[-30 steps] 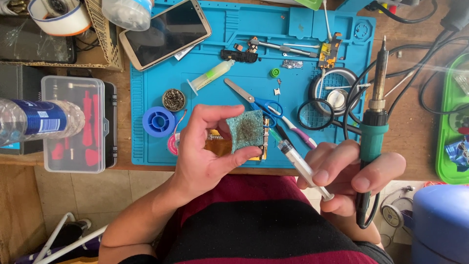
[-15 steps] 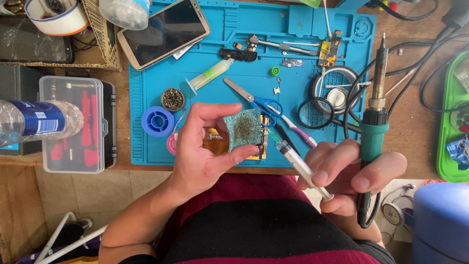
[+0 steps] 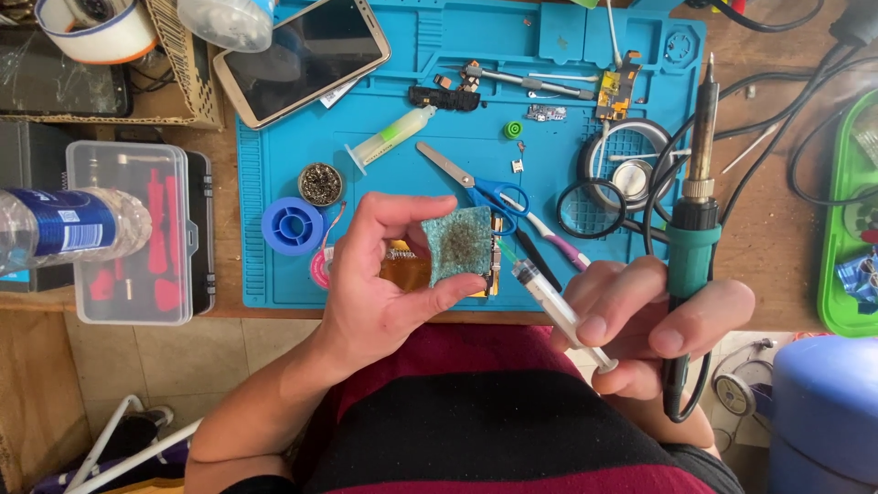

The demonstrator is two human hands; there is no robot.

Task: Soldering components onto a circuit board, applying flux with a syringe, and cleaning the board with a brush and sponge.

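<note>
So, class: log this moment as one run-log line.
left hand: pinches green sponge | right hand: grips syringe, soldering iron | blue mat beneath

Teal speckled sponge (image 3: 460, 242); blue mat (image 3: 457, 82); green-handled iron (image 3: 692, 229).

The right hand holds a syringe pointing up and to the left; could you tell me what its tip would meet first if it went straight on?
Probably the green sponge pinched in the left hand: the syringe in the right hand aims at its right edge, though depth is unclear.

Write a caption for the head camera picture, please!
Left hand pinches a sponge; right hand holds syringe and soldering iron.
</note>
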